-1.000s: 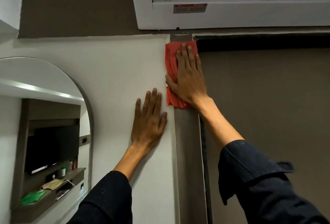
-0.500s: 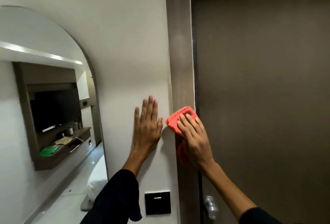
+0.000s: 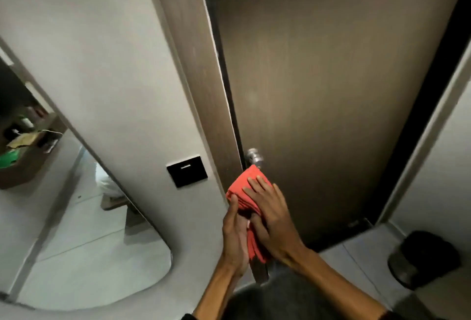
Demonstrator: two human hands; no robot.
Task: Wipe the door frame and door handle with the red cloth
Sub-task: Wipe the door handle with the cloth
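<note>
The folded red cloth (image 3: pixel 248 192) is held between both my hands, just below the round silver door handle (image 3: pixel 253 157) on the dark brown door (image 3: pixel 318 77). My left hand (image 3: pixel 235 240) cups the cloth from underneath on the left. My right hand (image 3: pixel 274 220) lies flat over the cloth from the right, fingers spread. The cloth's top edge nearly touches the handle. The brown door frame (image 3: pixel 201 64) runs up along the left of the door; its lower part is hidden behind the cloth and hands.
A black wall switch plate (image 3: pixel 187 171) sits on the white wall left of the frame. A tall mirror (image 3: pixel 51 192) covers the left wall. A dark waste bin (image 3: pixel 424 258) stands on the floor at the lower right.
My right hand has slid the cloth down the frame from the top corner to handle height. My left hand left the wall and joined the cloth. My view tilted downward.
</note>
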